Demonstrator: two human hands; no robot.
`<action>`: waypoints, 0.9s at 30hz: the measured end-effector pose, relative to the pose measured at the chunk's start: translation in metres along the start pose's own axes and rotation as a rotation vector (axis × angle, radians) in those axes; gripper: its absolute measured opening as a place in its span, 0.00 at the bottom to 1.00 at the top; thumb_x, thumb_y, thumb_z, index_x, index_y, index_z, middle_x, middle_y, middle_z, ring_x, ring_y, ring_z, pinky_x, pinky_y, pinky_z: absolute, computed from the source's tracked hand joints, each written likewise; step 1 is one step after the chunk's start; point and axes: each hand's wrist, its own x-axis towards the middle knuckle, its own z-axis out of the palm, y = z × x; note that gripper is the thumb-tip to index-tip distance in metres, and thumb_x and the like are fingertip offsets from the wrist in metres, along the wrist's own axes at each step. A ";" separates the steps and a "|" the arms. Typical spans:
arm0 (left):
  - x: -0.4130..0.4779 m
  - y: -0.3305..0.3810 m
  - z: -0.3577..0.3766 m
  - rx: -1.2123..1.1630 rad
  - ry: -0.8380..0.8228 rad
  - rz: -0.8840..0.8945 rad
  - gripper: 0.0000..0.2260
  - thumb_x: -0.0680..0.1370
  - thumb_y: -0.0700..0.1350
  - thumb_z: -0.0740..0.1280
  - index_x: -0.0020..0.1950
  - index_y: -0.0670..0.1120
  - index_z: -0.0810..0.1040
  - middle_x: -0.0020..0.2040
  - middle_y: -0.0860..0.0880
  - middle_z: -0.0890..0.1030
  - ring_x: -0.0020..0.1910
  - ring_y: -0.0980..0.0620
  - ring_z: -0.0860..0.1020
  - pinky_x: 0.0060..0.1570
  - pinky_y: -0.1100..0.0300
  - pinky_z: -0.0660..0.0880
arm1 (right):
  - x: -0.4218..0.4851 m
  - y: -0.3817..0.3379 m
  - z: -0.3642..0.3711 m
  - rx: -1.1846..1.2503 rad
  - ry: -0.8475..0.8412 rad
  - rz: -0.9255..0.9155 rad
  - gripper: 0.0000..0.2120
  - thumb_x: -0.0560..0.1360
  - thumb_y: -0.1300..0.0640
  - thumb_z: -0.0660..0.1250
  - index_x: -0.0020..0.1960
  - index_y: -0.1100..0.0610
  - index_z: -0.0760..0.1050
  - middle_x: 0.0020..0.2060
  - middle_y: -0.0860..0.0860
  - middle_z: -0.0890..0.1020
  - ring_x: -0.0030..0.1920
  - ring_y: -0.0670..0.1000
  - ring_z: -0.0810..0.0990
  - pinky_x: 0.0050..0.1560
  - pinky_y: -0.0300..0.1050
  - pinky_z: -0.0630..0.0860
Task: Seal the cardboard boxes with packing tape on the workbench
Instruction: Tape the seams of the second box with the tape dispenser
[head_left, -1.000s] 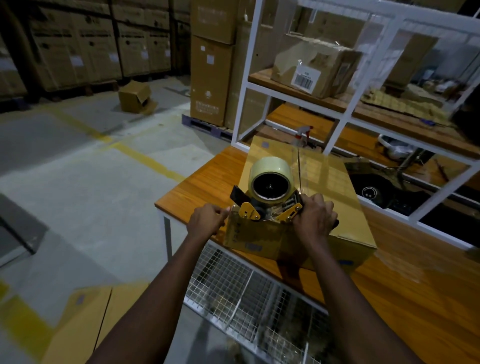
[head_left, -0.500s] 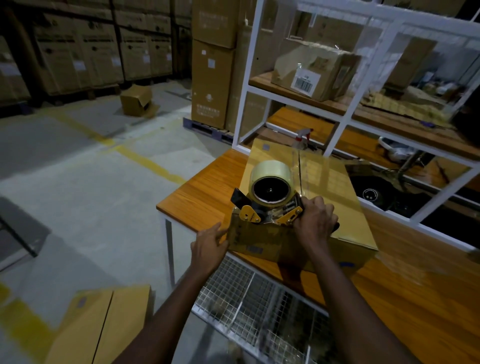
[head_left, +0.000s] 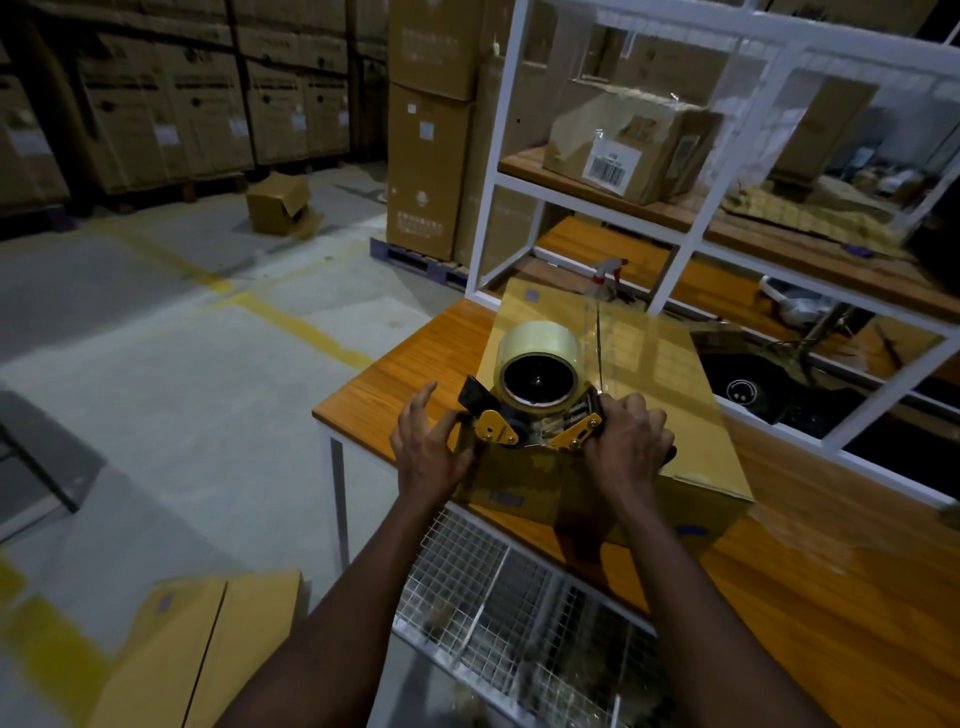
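Observation:
A closed yellow-brown cardboard box (head_left: 660, 374) lies on the wooden workbench (head_left: 395, 374). A strip of clear tape (head_left: 597, 332) runs along its top seam. At the box's near edge stands a tape dispenser (head_left: 537, 395), black and yellow, with a big roll of clear tape on it. My right hand (head_left: 631, 439) grips the dispenser's handle on its right side. My left hand (head_left: 431, 441) is at the near left corner of the box. Its fingers are spread, and its thumb touches the dispenser's left end.
A white metal shelf frame (head_left: 696, 223) rises behind the box, with a barcoded carton (head_left: 623, 140) on it and a spray bottle (head_left: 605, 273) below. A wire basket (head_left: 519, 618) hangs under the bench. A flat box (head_left: 197, 649) lies on the floor. Stacked cartons (head_left: 426, 130) stand at the back.
My left hand dropped to the box's side and has come back up to the dispenser's left end with fingers spread. My right hand stays on the handle.

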 end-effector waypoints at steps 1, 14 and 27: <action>0.001 0.000 -0.001 0.023 0.003 0.017 0.19 0.68 0.50 0.78 0.56 0.53 0.77 0.76 0.45 0.63 0.72 0.37 0.63 0.59 0.32 0.68 | 0.000 0.001 -0.001 -0.006 -0.015 -0.004 0.12 0.72 0.56 0.71 0.56 0.52 0.78 0.48 0.54 0.75 0.50 0.59 0.71 0.49 0.53 0.68; 0.000 0.012 -0.009 0.367 0.006 0.165 0.17 0.69 0.57 0.76 0.55 0.54 0.79 0.81 0.45 0.51 0.79 0.36 0.46 0.65 0.21 0.50 | -0.002 0.073 -0.010 -0.017 0.015 -0.005 0.14 0.70 0.57 0.73 0.54 0.53 0.78 0.48 0.55 0.74 0.49 0.60 0.70 0.49 0.54 0.67; -0.006 0.054 -0.013 0.549 -0.103 0.111 0.18 0.69 0.56 0.76 0.53 0.51 0.76 0.78 0.42 0.62 0.77 0.34 0.54 0.64 0.23 0.54 | -0.003 0.072 -0.023 0.053 -0.057 -0.024 0.14 0.70 0.58 0.73 0.54 0.51 0.77 0.50 0.53 0.73 0.51 0.58 0.70 0.51 0.54 0.67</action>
